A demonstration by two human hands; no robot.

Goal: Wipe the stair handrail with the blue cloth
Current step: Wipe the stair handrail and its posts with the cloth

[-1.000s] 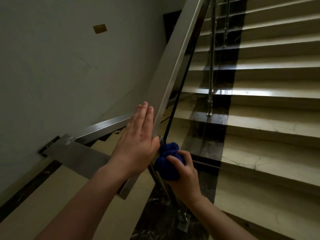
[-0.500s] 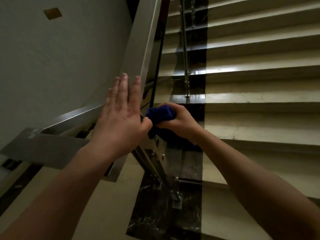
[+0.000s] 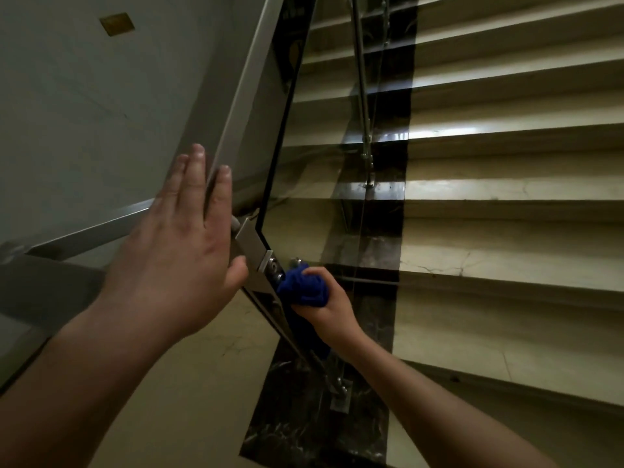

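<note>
The flat metal handrail [image 3: 251, 96] rises from the lower middle toward the top of the view, above a glass balustrade panel [image 3: 320, 163]. My left hand [image 3: 179, 251] lies flat against the rail's left side, fingers straight and together, holding nothing. The blue cloth [image 3: 302, 287] is bunched in my right hand [image 3: 329, 307], which presses it against the lower edge of the glass, just right of a metal bracket with bolts [image 3: 271, 266].
Beige stone stairs [image 3: 506, 204] with a dark stripe climb on the right. A grey wall [image 3: 84, 113] with a small brass plate [image 3: 116, 23] stands on the left. A lower rail section [image 3: 84, 231] runs left from the bend. A floor clamp [image 3: 339, 396] sits below.
My right hand has dropped with the cloth from beside my left thumb to below the bracket. My left hand stays flat on the rail.
</note>
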